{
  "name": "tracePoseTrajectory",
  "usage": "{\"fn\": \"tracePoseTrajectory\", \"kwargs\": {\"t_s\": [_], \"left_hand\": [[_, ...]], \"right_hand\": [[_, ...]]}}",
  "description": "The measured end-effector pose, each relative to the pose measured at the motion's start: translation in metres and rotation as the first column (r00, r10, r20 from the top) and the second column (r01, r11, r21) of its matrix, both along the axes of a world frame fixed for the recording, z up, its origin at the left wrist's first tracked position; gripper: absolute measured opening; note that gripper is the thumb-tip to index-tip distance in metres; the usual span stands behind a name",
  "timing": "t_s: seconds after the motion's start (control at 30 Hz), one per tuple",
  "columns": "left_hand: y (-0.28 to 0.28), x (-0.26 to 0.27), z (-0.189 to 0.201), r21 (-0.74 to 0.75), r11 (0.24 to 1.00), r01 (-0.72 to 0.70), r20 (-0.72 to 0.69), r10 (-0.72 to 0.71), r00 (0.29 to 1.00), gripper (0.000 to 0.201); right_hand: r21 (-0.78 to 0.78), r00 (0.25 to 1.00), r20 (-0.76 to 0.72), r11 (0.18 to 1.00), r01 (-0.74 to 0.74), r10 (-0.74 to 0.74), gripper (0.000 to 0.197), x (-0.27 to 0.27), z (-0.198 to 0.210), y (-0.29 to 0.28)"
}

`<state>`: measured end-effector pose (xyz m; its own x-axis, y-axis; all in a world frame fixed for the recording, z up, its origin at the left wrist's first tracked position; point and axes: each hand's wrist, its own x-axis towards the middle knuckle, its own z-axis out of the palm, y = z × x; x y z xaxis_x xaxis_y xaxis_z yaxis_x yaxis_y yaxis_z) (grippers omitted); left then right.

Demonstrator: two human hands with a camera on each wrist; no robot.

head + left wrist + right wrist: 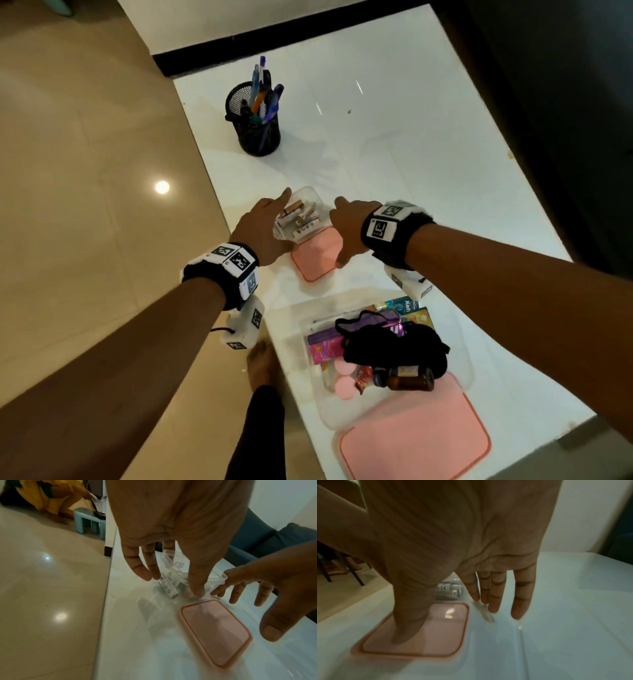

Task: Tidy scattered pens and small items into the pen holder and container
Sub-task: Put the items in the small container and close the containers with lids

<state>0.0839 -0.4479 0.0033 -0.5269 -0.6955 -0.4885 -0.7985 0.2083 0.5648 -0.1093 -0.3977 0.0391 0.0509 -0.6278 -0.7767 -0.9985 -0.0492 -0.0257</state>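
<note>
A small clear container (306,197) holding several batteries (301,219) sits mid-table. My left hand (279,222) reaches round its left side with straight fingers (145,573), the thumb (197,586) against the near wall. My right hand (337,233) is on its right side, straight fingers (221,589) touching the container's corner (223,577). The right thumb (406,622) hangs over a small pink lid (318,260) lying flat just in front of the container. A black mesh pen holder (258,132) with several pens (263,92) stands at the far left.
Near me lies a larger clear container (294,346) with a black pouch (394,342), a brown bottle (407,377) and packets, and a big pink lid (414,442) in front of it. The table's left edge (222,219) drops to tiled floor. Another person crouches by a stool (89,520).
</note>
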Motion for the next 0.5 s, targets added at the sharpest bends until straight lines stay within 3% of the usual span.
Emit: {"fn": "tracePoseTrajectory", "kwargs": {"t_s": [0.13, 0.33, 0.5], "left_hand": [[-0.004, 0.005, -0.004, -0.002, 1.000, 0.004, -0.040, -0.005, 0.999, 0.109], [-0.006, 0.014, -0.012, -0.001, 1.000, 0.021, -0.074, -0.021, 0.997, 0.108], [-0.008, 0.016, -0.011, -0.024, 0.999, 0.037, -0.046, -0.038, 0.998, 0.103]], "right_hand": [[-0.072, 0.999, 0.010, 0.996, 0.052, -0.051, 0.088, -0.002, -0.010, 0.015], [-0.020, 0.986, 0.031, 0.986, 0.165, -0.164, 0.091, 0.006, -0.014, 0.014], [0.035, 1.000, 0.007, 0.999, 0.030, -0.031, 0.083, 0.009, -0.005, 0.013]]}}
